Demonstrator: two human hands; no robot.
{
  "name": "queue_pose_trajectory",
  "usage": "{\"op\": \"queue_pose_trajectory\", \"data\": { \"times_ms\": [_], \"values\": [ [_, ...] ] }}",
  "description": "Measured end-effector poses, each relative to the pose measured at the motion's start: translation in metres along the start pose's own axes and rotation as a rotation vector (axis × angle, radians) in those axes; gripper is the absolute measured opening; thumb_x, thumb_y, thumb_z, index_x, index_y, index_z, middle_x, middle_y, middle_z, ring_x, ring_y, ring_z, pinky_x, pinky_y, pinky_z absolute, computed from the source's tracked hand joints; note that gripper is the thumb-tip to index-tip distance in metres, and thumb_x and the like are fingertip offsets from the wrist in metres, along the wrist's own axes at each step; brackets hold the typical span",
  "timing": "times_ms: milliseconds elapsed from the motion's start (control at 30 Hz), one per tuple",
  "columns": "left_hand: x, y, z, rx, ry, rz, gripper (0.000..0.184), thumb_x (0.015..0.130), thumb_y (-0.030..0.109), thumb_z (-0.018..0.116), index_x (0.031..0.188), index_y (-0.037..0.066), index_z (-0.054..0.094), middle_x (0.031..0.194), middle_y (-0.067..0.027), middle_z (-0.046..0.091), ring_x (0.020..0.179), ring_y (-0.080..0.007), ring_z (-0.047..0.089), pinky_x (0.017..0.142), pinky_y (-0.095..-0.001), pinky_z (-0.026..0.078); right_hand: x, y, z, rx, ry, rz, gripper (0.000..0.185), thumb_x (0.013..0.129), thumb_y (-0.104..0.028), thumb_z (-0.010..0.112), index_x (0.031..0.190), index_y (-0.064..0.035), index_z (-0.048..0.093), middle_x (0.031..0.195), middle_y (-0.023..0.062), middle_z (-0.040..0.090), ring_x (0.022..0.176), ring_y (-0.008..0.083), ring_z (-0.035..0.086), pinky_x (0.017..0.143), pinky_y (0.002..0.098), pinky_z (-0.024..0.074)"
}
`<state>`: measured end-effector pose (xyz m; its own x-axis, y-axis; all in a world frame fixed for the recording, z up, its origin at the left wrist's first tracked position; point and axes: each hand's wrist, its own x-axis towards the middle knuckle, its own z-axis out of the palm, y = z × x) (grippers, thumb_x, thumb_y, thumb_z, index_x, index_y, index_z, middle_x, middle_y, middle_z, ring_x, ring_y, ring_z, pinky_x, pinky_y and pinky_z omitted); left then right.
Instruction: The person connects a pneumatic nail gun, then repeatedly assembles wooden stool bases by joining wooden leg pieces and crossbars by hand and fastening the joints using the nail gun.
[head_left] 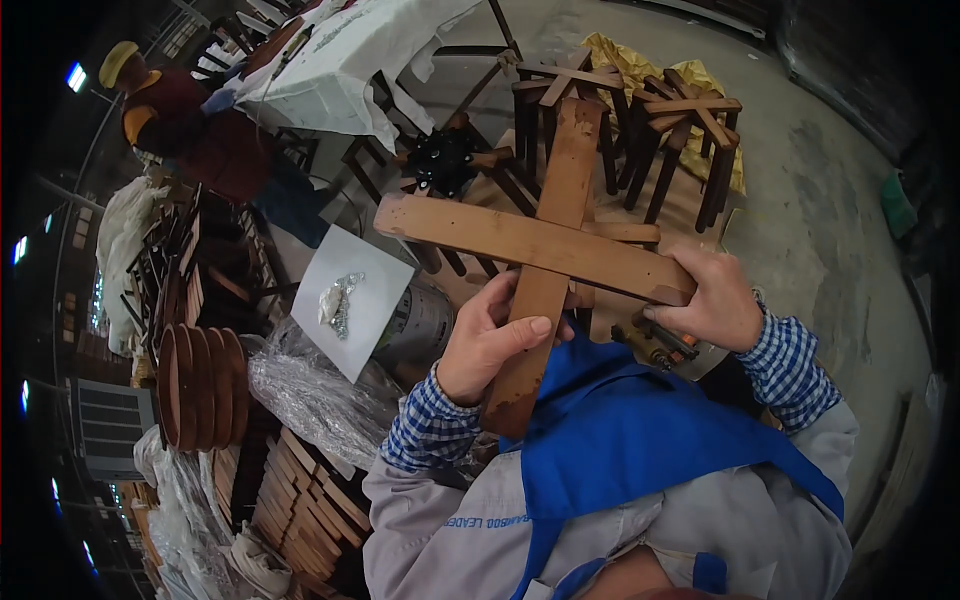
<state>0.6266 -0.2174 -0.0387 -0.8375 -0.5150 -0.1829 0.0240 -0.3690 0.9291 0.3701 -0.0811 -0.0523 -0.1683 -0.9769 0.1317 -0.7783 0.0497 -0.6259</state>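
Observation:
Two flat wooden bars cross each other in front of my chest as a wooden cross. Its near arm lies in the grip of my left hand, with the thumb on top and the fingers curled at the side and beneath. At the right end of the other arm, my right hand closes round the wood. Dark worn patches mark the ends of one bar. Behind the cross, part of another wooden piece shows, and how it joins is hidden.
Dark-legged wooden frames stand ahead. A white board bearing small metal parts rests by a bucket. Round wooden pieces and wood strips lie left. Another person stands at a cloth-covered table. Tools lie near my right hand.

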Motion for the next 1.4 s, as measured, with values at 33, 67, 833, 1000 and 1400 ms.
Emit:
{"op": "queue_pose_trajectory", "data": {
  "times_ms": [33, 67, 833, 1000, 1400],
  "values": [
    [0.0, 0.003, -0.001, 0.003, -0.007, -0.006, 0.067, 0.085, 0.021, 0.073, 0.137, -0.006, 0.042, 0.122, -0.0211, 0.061, 0.094, -0.0215, 0.066, 0.086, -0.0316, 0.052, 0.001, 0.004, -0.002, 0.002, 0.005, 0.008, 0.054, 0.068, -0.029, 0.083, 0.106, 0.0041, 0.063, 0.087, 0.0197, 0.067, 0.082, 0.0306, 0.069, 0.073, 0.0369, 0.0537],
    [-0.001, 0.005, -0.003, 0.033, -0.005, -0.006, 0.067, 0.085, 0.023, 0.073, 0.137, -0.006, 0.042, 0.122, -0.0213, 0.06, 0.094, -0.0215, 0.066, 0.086, -0.0316, 0.053, 0.001, 0.01, -0.004, 0.211, -0.068, -0.05, 0.058, 0.074, -0.035, 0.08, 0.113, 0.0036, 0.061, 0.094, 0.0179, 0.067, 0.089, 0.0282, 0.068, 0.078, 0.0363, 0.0531],
    [-0.101, 0.007, -0.043, -0.117, 0.54, -0.426, 0.04, 0.102, 0.039, 0.051, 0.114, 0.001, 0.054, 0.08, -0.0122, 0.062, 0.07, -0.0232, 0.061, 0.066, -0.0345, 0.052, -0.109, 0.32, 0.414, -0.119, -0.89, 0.562, 0.038, 0.093, -0.031, 0.058, 0.11, 0.0011, 0.069, 0.118, 0.0237, 0.065, 0.107, 0.0396, 0.063, 0.091, 0.0492, 0.0526],
    [-0.116, -0.011, -0.049, -0.273, 0.672, -0.339, 0.034, 0.099, 0.036, 0.056, 0.119, 0.008, 0.055, 0.087, -0.0077, 0.06, 0.071, -0.0208, 0.059, 0.059, -0.0339, 0.048, -0.097, 0.316, 0.417, -0.111, -0.961, 0.606, 0.033, 0.096, -0.021, 0.053, 0.115, 0.0014, 0.067, 0.122, 0.0236, 0.063, 0.109, 0.0401, 0.061, 0.094, 0.0501, 0.0503],
    [-0.101, 0.023, -0.011, -0.005, 0.879, -0.192, 0.038, 0.097, 0.032, 0.056, 0.113, -0.002, 0.057, 0.091, -0.0117, 0.063, 0.068, -0.0197, 0.059, 0.055, -0.0321, 0.048, -0.108, 0.362, 0.399, -0.611, -0.917, 0.648, 0.035, 0.099, -0.02, 0.05, 0.129, -0.0057, 0.062, 0.136, 0.0165, 0.055, 0.128, 0.0363, 0.047, 0.102, 0.0488, 0.0402]
  ]
}}
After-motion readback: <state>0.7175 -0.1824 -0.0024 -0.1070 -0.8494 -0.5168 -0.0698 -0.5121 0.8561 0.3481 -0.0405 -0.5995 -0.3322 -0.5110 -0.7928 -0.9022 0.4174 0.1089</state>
